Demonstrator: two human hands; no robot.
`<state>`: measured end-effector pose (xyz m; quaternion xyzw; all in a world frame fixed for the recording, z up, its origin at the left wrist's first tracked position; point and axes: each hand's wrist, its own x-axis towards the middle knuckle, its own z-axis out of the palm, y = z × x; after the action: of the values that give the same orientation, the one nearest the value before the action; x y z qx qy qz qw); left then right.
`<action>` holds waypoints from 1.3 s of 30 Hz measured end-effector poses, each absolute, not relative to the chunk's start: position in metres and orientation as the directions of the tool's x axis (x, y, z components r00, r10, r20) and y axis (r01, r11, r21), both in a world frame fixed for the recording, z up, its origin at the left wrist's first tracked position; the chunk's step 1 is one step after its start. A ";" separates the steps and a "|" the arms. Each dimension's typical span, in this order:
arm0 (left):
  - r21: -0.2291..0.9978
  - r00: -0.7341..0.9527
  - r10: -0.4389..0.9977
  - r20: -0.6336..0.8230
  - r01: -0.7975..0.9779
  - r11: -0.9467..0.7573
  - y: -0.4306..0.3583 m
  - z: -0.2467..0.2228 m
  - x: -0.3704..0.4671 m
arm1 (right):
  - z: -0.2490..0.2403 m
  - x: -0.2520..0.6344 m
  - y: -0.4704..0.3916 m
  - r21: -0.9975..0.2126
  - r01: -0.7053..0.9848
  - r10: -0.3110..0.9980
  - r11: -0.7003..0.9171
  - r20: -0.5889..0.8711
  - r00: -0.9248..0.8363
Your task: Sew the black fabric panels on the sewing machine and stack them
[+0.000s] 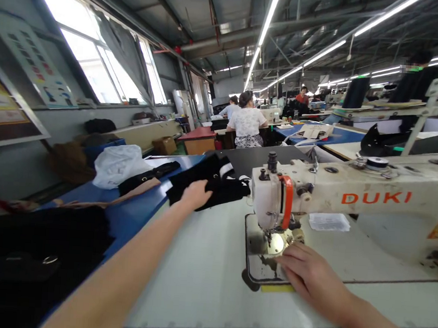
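My left hand (197,195) reaches out over the left of the sewing table, its fingers closed on the edge of a black fabric piece (191,174). The fabric looks folded or stacked, with a white strip (226,170) on it, and is slightly blurred. On the right stands a white sewing machine (315,178) marked DUKI, with an orange guard beside its head. My right hand (314,275) lies beside the lit needle area, fingers stretched toward the metal needle plate (257,266). I see nothing held in it. Its fingertips partly cover the plate.
Black fabric (40,256) and a white plastic bag (119,164) lie on a blue surface at the left. A small clear packet (329,221) sits under the machine arm. A thread stand (429,99) rises at the right. A co-worker (246,121) sits ahead, facing away.
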<state>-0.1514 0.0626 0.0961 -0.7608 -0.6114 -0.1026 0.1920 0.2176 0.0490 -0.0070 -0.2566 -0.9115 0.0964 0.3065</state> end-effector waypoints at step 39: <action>0.030 -0.547 0.834 0.065 0.837 0.547 -0.111 0.093 -0.272 | -0.024 0.221 0.050 -0.287 0.403 0.494 0.869 0.468 -0.733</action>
<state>-0.2724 -0.1110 0.0925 -0.4752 -0.8791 -0.0284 0.0214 0.2207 0.0497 -0.0236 -0.2419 -0.9271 0.0835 0.2740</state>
